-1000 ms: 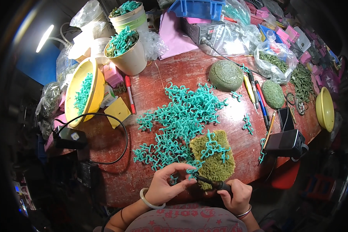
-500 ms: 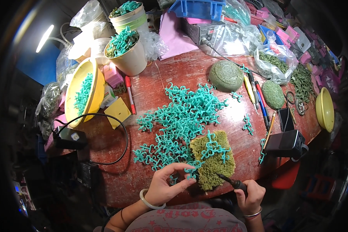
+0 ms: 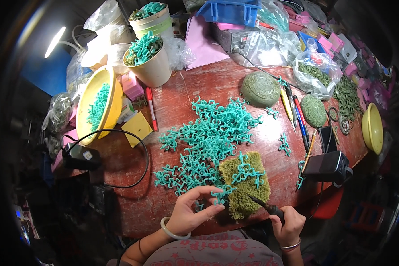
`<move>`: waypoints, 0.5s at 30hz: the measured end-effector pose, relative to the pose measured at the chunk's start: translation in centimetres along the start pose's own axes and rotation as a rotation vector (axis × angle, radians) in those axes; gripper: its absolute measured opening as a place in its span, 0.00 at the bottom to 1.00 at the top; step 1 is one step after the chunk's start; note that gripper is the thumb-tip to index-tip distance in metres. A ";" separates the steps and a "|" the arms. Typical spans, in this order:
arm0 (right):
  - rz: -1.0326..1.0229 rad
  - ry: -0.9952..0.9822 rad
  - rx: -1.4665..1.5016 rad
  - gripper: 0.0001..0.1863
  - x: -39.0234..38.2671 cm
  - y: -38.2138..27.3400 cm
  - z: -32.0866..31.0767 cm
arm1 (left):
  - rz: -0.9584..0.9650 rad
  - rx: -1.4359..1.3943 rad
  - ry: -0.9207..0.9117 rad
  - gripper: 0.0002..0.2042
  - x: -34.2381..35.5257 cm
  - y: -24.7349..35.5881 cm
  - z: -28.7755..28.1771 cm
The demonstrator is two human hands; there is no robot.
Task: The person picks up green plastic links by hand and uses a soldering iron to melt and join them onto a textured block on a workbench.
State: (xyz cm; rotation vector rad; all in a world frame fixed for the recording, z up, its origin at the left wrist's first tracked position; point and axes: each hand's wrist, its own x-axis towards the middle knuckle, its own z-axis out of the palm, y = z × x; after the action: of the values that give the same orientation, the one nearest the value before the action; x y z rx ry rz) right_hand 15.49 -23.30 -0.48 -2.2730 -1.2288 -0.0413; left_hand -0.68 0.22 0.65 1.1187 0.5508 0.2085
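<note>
My left hand (image 3: 191, 211) pinches a small teal curly wax-like piece (image 3: 219, 197) between thumb and forefinger, at the left edge of a mossy green sponge-like pad (image 3: 248, 201). In my right hand (image 3: 289, 224) is a soldering iron (image 3: 270, 207) with a dark handle and a thin pointed tip. Its tip lies over the middle of the pad; whether it touches cannot be made out. Several joined teal pieces (image 3: 246, 172) rest on the pad's upper part. Beyond my left hand spreads a large loose heap of the same teal pieces (image 3: 213, 128) on the red table (image 3: 173, 88).
To the left stand a tilted yellow bowl (image 3: 115, 99) of teal pieces and a black cable (image 3: 147, 159). White buckets (image 3: 157, 71) stand behind. Rightward are round green stones (image 3: 260, 90), pens (image 3: 302, 119), a black box-shaped device (image 3: 327, 166) and a yellow bowl (image 3: 373, 128).
The soldering iron's tip has shifted slightly up over the pad, with my right hand barely moving. My left hand keeps its pinch. The whole view has shifted slightly.
</note>
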 end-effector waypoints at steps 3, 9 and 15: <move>0.011 -0.010 -0.007 0.21 0.1 0.0 0.2 | 0.011 -0.021 -0.002 0.18 0.1 -0.2 -0.1; 0.011 -0.019 -0.003 0.21 0.1 0.0 0.2 | 0.046 0.034 0.012 0.19 0.1 -0.6 -0.4; 0.024 -0.025 0.002 0.21 0.0 0.0 0.1 | 0.087 0.039 0.025 0.20 0.2 -0.6 -0.3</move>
State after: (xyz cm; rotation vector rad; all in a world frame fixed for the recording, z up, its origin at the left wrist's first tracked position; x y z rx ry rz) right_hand 15.48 -23.20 -0.58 -2.2923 -1.2133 -0.0028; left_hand -0.75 0.23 -0.02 1.1808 0.5303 0.2887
